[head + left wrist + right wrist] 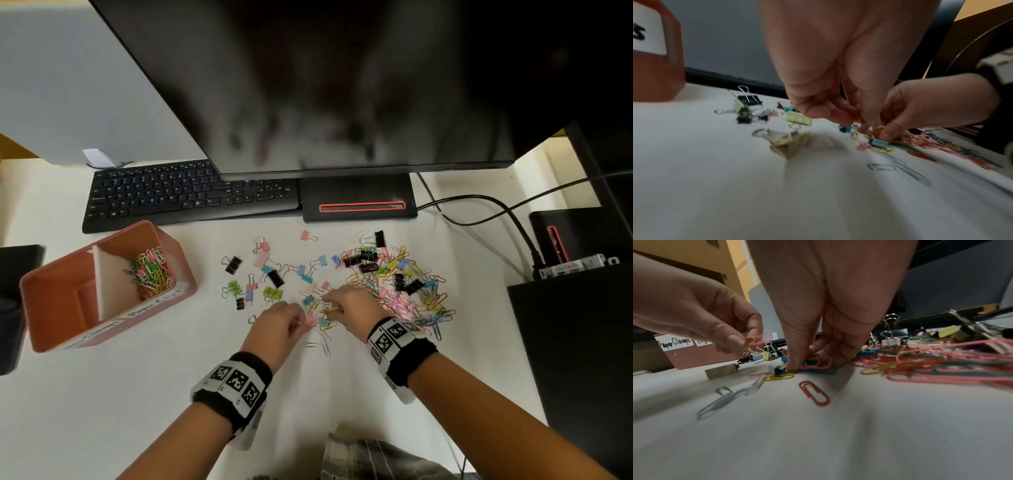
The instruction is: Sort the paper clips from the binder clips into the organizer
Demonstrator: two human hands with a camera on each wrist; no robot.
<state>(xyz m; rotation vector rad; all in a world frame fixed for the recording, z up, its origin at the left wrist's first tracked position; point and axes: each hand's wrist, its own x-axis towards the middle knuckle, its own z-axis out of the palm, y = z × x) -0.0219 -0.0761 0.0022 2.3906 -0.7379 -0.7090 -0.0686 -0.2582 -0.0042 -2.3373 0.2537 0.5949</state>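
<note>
A pink organizer (61,301) stands at the left; its right compartment holds several coloured paper clips (150,274). A mixed pile of paper clips and binder clips (394,281) lies to the right, with scattered binder clips (270,270) in the middle. My left hand (303,322) pinches a few paper clips (756,339), pink and orange, just above the table. My right hand (327,303) reaches down at the pile's left edge, its fingertips (795,366) pinching an orange paper clip (878,129) next to a small blue binder clip (878,142).
A black keyboard (191,195) and the monitor stand (359,202) sit behind the clips, under a big monitor (342,85). Cables (479,205) run to black boxes (575,342) at the right. A red paper clip (813,393) and silvery clips (325,346) lie near my hands.
</note>
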